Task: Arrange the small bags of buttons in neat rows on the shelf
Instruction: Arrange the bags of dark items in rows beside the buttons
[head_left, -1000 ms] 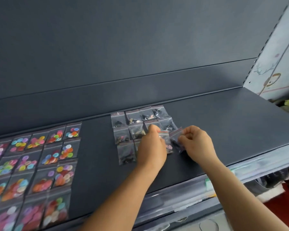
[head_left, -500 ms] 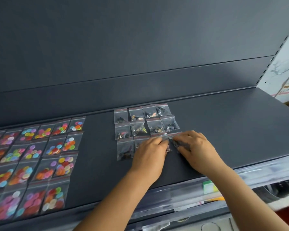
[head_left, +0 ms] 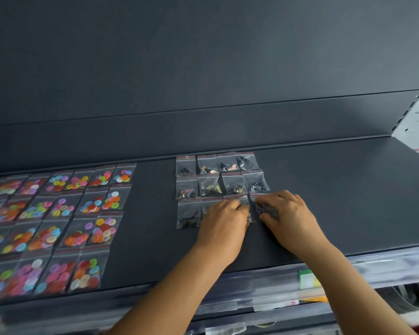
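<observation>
Both my hands press down on the near row of dark button bags: left hand (head_left: 224, 217) flat, right hand (head_left: 287, 213) fingers spread over one bag (head_left: 266, 210) on the shelf (head_left: 336, 189).

Dark grey shelf (head_left: 348, 189); multicoloured button bags (head_left: 92, 204) left, dark-button bags (head_left: 211, 184) with red strips.

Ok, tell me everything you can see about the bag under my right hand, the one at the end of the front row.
The bag is a small clear plastic pouch holding dark bits, too blurred to identify. It lies flat on the dark shelf, at the right end of the third row of the dark-button block, just below the second row. The right hand covers most of it, fingers resting on it. The left hand lies beside it, over the neighbouring bag.
</observation>
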The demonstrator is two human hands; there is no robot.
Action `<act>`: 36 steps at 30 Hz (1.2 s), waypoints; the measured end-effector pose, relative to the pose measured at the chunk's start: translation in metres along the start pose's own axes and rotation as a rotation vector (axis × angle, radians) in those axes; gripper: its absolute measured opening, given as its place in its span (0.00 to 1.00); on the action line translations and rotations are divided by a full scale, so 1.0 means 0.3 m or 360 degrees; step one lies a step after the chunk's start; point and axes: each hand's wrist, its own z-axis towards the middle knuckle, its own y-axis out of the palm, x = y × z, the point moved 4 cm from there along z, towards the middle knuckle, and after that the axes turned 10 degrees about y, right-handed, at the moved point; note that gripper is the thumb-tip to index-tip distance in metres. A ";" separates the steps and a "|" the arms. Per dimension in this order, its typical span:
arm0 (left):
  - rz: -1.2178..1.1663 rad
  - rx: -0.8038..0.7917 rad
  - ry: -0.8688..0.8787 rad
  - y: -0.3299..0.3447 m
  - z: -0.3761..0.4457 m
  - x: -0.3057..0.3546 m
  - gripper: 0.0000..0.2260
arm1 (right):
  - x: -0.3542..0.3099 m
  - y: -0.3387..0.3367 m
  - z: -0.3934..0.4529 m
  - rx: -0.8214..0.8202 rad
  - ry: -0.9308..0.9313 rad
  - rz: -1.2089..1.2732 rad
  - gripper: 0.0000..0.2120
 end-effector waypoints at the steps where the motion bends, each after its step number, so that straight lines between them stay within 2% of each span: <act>1: 0.0002 0.0013 -0.0004 -0.002 -0.002 0.000 0.12 | -0.003 -0.003 -0.002 -0.0002 -0.0004 -0.0012 0.16; 9: 0.0118 0.0179 -0.0107 -0.086 -0.078 -0.036 0.24 | -0.115 -0.003 -0.044 -0.0012 -0.0227 -0.0114 0.23; 15: 0.0189 0.0269 -0.0365 -0.185 -0.279 -0.157 0.27 | -0.311 0.069 -0.104 -0.0129 -0.0480 -0.0242 0.30; 25: 0.0217 0.0474 -0.0841 -0.364 -0.827 -0.419 0.27 | -0.823 0.263 -0.334 -0.0269 -0.0907 -0.0182 0.29; 36: 0.0276 0.0562 -0.1156 -0.558 -1.563 -0.708 0.26 | -1.463 0.587 -0.768 -0.0405 -0.1161 -0.0041 0.29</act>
